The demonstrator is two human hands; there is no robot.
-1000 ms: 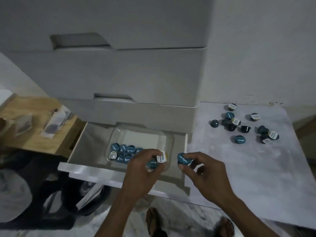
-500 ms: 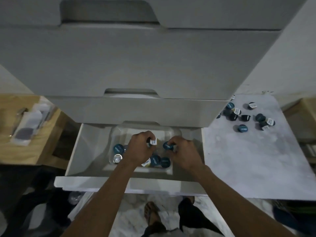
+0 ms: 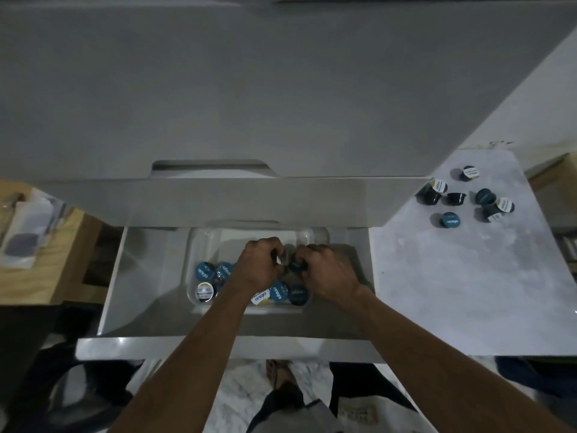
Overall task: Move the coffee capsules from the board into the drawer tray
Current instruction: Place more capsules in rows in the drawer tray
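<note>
Where the bottom drawer (image 3: 146, 295) stands pulled out from the grey cabinet (image 3: 249, 104), a clear plastic tray (image 3: 199, 245) sits inside it with a clutch of coffee capsules (image 3: 218, 276) gathered along its near side. They are small round pods, dark-bodied, most with teal foil lids bearing pale lettering, and a couple with white and yellow lids. Some lie lid-up, others tip against their neighbours.

More of the same pods (image 3: 468, 198) remain on the pale, marbled board (image 3: 468, 292) off to the right, bunched near its far end, some on their sides showing dark cups, and one teal-lidded capsule sitting a little apart, nearer the person.

Both forearms reach straight in over the drawer front, knuckles up, the two hands close together above the middle of the tray. The left hand (image 3: 257, 265) is curled with fingers bent under, and a dark capsule edge (image 3: 274, 256) peeps out at its fingertips, so it seems to be clasping one. The right hand (image 3: 326, 270) is likewise closed, pinching a dark teal capsule (image 3: 295, 264) between thumb and fingers just beside the left.

A wooden surface (image 3: 40, 260) with a clear packet on it lies to the left of the drawer.
</note>
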